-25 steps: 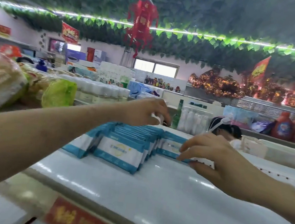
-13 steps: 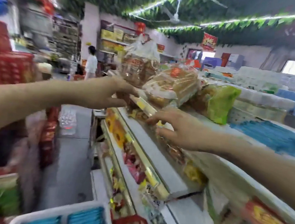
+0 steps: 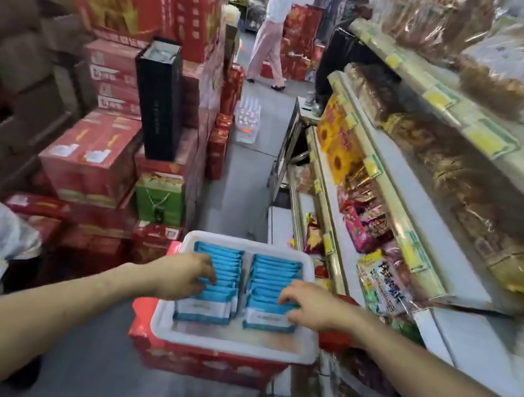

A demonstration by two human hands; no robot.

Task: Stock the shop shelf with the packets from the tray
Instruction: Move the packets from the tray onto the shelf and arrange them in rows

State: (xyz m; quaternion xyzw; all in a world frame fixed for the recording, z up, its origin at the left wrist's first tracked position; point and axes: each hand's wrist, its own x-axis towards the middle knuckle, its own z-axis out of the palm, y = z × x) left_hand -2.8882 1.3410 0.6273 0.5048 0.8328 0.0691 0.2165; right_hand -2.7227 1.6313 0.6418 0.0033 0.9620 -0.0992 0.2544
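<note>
In the tray (image 3: 233, 345), the left hand (image 3: 182, 276) and the right hand (image 3: 309, 306) each curl fingers (image 3: 207, 276) round packets (image 3: 275, 264); better to pinch a firm bunch and lift straight up.

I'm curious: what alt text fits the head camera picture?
A person's left hand and right hand each pinch blue packets standing in two rows in a white tray, which sits on a red box beside stocked shelves.
</note>
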